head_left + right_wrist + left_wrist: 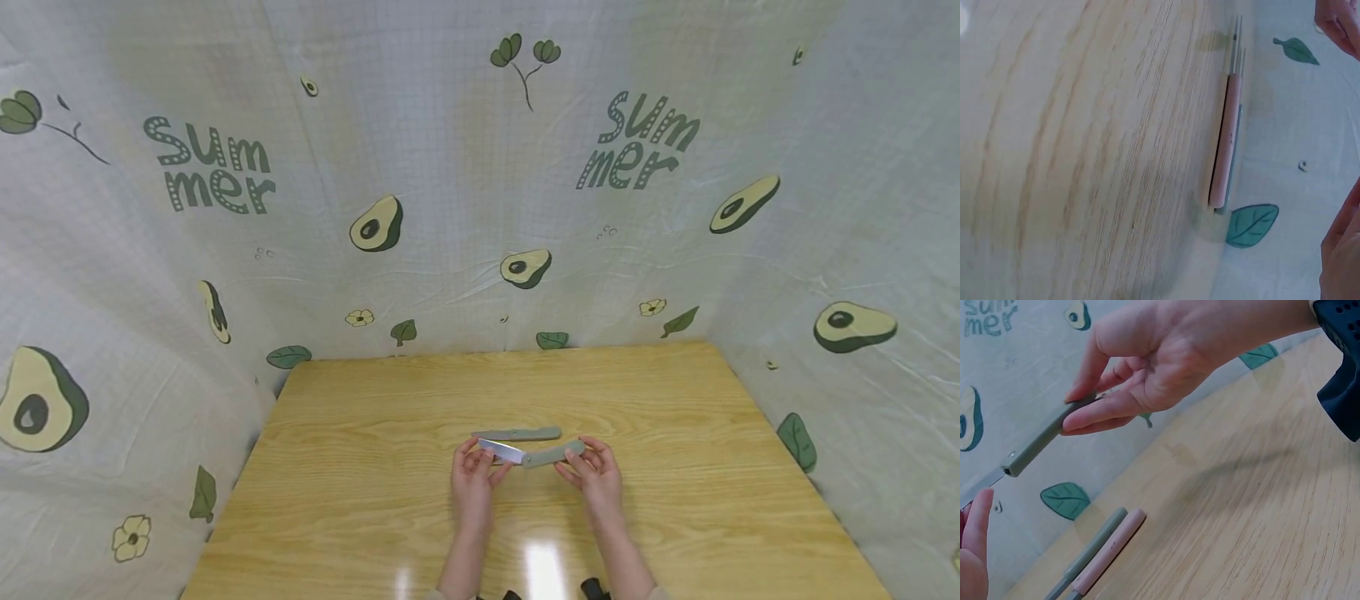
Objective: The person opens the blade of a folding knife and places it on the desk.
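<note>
Between both hands is a folding knife with a grey-green handle and its blade out, held above the table. My left hand pinches the shiny blade. The far end of the handle is gripped by thumb and fingers of my right hand. On the table just beyond lies a second grey-green knife. Beside it, in the left wrist view, rests a pink-handled knife, also seen in the right wrist view. The held knife is out of the right wrist view, where only parts of hands show.
The wooden table ends at the back and sides against a pale cloth printed with avocados, leaves and lettering. Dark objects show at the bottom edge, between the forearms. A dark wrist device is on the right wrist.
</note>
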Motion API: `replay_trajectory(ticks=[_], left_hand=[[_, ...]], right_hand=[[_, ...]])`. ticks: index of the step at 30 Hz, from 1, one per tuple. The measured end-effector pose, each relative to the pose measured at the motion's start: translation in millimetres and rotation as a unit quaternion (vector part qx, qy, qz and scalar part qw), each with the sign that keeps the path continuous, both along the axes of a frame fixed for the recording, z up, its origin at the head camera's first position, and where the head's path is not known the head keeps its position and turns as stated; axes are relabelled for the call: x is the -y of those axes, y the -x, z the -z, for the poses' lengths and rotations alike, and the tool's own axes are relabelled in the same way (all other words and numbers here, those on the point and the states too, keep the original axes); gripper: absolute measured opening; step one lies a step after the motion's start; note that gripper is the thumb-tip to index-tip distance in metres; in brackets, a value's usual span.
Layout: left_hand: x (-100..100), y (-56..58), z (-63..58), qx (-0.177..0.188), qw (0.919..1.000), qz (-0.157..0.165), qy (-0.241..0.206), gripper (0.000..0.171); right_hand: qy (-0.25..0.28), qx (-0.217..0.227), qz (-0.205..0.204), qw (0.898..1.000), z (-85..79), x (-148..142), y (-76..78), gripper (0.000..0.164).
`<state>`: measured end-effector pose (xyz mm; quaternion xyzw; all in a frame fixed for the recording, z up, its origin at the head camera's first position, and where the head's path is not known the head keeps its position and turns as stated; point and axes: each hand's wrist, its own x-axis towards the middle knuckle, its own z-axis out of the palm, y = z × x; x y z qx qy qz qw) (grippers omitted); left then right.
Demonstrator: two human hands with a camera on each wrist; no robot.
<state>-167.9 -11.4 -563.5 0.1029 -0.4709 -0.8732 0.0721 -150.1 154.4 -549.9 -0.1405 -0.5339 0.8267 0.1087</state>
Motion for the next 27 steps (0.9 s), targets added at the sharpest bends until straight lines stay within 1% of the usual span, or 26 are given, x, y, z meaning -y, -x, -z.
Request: replay_trajectory(ticks=[5,10,18,24,27], left_hand=[[-6.5,-2.7,-0.6,-0.021,0.9994,-0.025,-0.011,0.028],[-10.3,-3.0,-1.3,-0.028,0.9986,-0.041,-0.019,0.031],[-11.3,-2.0,-2.4,-0.021,0.9983,-0.039,-0.039,0.033],[-11.5,-2.2,-1.8,-0.026,0.9979,-0.04,-0.044,0.033],[-11.4,-1.6,-1.2,-0.031,0.9976,-0.04,-0.048,0.029]], right_hand=[[0.026,-0.02,0.033,0.999,1.3,4.5,-0.3,0.027],[0.042,-0.022,0.049,0.998,3.2,8.4,-1.2,0.027],[0.064,-0.017,0.058,0.996,2.3,12.2,-1.5,0.028],[0.068,-0.018,0.049,0.996,1.6,11.5,-3.0,0.027],[0.068,-0.021,0.045,0.996,2.4,9.8,-2.8,0.027]])
